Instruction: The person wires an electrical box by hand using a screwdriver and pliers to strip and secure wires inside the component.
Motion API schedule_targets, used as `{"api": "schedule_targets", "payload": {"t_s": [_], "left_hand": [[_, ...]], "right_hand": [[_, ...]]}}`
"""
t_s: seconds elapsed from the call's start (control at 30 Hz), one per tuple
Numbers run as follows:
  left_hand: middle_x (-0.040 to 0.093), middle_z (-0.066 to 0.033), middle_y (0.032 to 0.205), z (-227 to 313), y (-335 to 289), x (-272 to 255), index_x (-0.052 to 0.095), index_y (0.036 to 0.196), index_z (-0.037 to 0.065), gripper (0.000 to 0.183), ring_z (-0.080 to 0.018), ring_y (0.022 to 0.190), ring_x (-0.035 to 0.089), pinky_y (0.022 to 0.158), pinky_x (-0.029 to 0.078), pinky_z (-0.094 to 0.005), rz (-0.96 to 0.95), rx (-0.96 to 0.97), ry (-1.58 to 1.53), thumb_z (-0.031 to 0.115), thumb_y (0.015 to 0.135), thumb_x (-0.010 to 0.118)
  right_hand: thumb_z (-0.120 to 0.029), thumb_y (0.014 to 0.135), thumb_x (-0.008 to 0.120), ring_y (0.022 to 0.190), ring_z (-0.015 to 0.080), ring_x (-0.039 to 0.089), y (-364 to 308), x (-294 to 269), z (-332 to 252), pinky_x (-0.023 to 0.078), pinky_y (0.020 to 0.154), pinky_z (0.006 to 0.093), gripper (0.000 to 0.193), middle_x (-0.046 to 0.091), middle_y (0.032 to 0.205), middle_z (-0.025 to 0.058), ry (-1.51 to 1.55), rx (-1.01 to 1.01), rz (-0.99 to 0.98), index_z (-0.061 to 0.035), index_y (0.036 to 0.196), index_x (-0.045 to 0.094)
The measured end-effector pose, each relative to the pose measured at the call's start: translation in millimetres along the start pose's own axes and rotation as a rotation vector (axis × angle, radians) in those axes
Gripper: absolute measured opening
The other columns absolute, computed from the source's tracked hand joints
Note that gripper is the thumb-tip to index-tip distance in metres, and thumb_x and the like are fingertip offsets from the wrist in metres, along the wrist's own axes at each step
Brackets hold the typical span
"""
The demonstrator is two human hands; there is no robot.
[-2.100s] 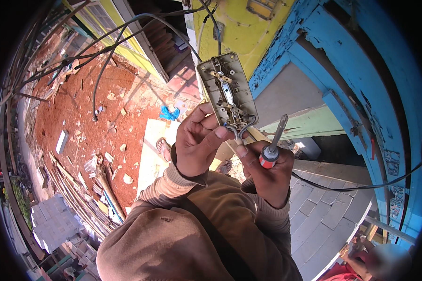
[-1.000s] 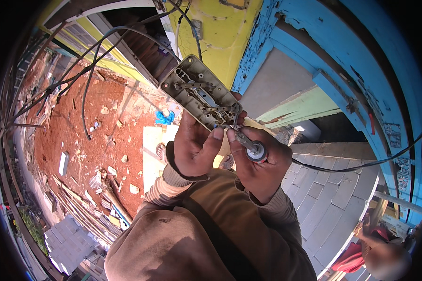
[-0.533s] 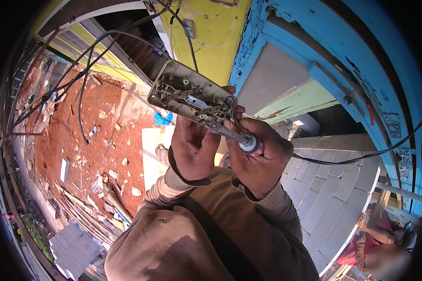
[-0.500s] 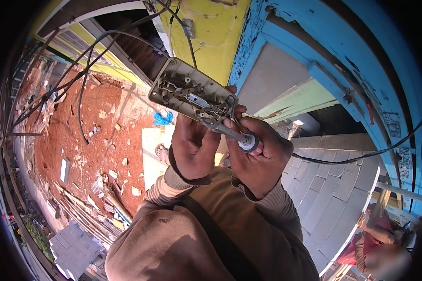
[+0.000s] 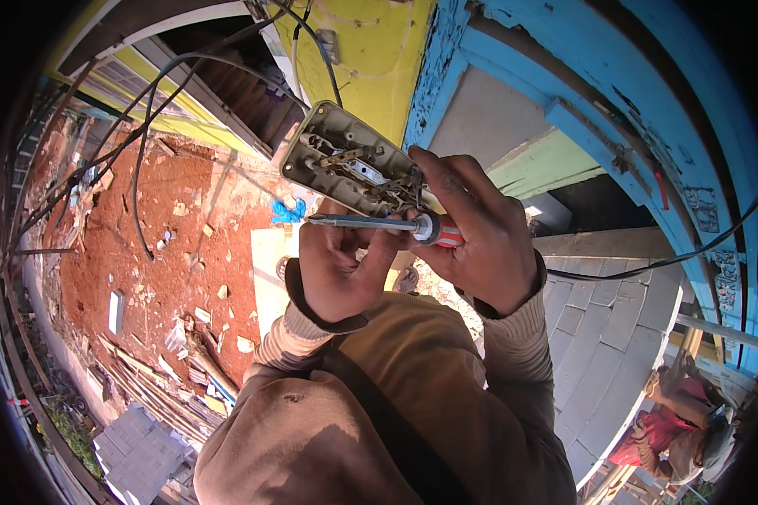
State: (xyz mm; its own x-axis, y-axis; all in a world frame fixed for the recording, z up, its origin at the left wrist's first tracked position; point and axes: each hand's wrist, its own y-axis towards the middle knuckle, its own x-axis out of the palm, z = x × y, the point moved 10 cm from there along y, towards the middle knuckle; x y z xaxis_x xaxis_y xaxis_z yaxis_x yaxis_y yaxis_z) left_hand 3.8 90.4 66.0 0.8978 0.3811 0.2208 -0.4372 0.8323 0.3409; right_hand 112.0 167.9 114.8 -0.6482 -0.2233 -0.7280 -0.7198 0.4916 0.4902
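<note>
My left hand (image 5: 341, 265) is closed under an open beige socket box (image 5: 355, 133), holding it tilted, hollow side facing me. Metal contact strips (image 5: 364, 172) and wire ends lie inside it, and screw holes show at its corners. Closed around a screwdriver (image 5: 436, 230) with a red and white handle is my right hand (image 5: 493, 231). The shaft points left, crossing in front of the box's lower edge and over my left fingers. My right index finger and thumb reach to the box's right end, where the fingertips partly hide what they touch.
Black cables (image 5: 156, 109) hang at the upper left, and another cable (image 5: 623, 274) runs along the right. Rubble and wood strips lie on red soil (image 5: 177, 252). Grey paving blocks (image 5: 594, 337) lie at the right, below a blue frame (image 5: 522, 84). Another person (image 5: 678, 412) is at the lower right.
The screwdriver has swung so its shaft lies nearly level, tip to the left. My right hand has moved up and its index finger now reaches to the box's right end.
</note>
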Motion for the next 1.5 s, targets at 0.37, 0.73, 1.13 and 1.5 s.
{"api": "schedule_targets", "payload": {"t_s": [0.37,0.73,1.13,1.5], "left_hand": [[0.067,-0.0125,0.102,-12,6,-3,0.051,0.123,-0.01,0.029,-0.0091,0.084,0.064,0.069,0.051,-0.0208,-0.065,-0.195,0.044,-0.005,0.094,0.054],[0.061,-0.0031,0.075,-24,10,-12,0.054,0.12,-0.01,0.025,-0.0014,0.049,0.042,0.044,0.029,-0.0183,0.055,-0.129,-0.281,-0.001,0.096,0.053],[0.059,-0.0044,0.072,-25,12,-11,0.055,0.112,-0.007,0.017,-0.0068,0.053,0.051,0.047,0.039,-0.0201,0.033,-0.139,-0.206,0.004,0.099,0.054],[0.063,-0.0193,0.111,-22,27,-10,0.04,0.136,-0.004,0.049,-0.0273,0.094,0.065,0.083,0.052,-0.0377,0.064,-0.075,-0.357,0.011,0.092,0.056]], "right_hand": [[-0.009,0.066,0.08,0.064,0.027,0.065,-5,6,17,0.053,0.06,0.0344,0.045,0.064,0.08,0.0118,0.317,0.095,0.109,-0.0009,0.106,0.062],[-0.004,0.083,0.074,0.07,0.0108,0.062,-6,13,16,0.05,0.064,0.0268,0.02,0.066,0.078,0.0055,0.691,0.33,0.101,-0.0001,0.099,0.062],[-0.003,0.084,0.077,0.08,0.0094,0.064,-18,5,19,0.053,0.07,0.0244,0.035,0.068,0.092,0.0082,0.649,0.339,0.394,0.0047,0.112,0.057],[-0.003,0.076,0.081,0.077,0.022,0.069,-12,8,9,0.053,0.066,0.0303,0.03,0.067,0.09,0.0137,0.498,0.111,0.364,-0.0002,0.103,0.068]]}}
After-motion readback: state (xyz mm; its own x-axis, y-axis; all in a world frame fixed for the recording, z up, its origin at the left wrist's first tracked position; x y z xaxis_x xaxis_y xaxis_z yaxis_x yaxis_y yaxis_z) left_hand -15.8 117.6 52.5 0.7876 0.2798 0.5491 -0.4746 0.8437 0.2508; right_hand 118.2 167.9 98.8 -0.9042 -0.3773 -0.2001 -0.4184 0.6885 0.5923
